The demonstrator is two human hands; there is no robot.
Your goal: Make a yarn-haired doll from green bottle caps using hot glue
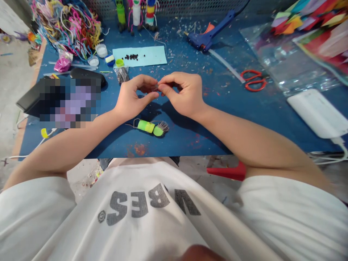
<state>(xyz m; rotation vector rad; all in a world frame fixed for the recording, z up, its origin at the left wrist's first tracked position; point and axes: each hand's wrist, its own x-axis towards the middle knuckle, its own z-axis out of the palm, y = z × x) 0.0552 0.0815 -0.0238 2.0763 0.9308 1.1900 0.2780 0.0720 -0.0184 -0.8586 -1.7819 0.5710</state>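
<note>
Over the blue table (206,123), my left hand (133,98) and my right hand (182,93) meet fingertip to fingertip. Both pinch a small dark piece between thumb and forefinger; it is too small to name. Just below my hands lies a green and yellow tube figure (150,127) with a tuft of dark wire at one end. Behind my hands lies a light blue paper sheet (140,56) with several small dark beads on it, and a small clear bag (122,74) of dark bits beside it.
A blue glue gun (210,33) and red scissors (253,80) lie at the back right, near plastic bags of coloured paper (307,25). A white box (317,113) sits at the right edge. Tangled coloured cords (67,25) and finished bottle figures (136,14) stand at the back.
</note>
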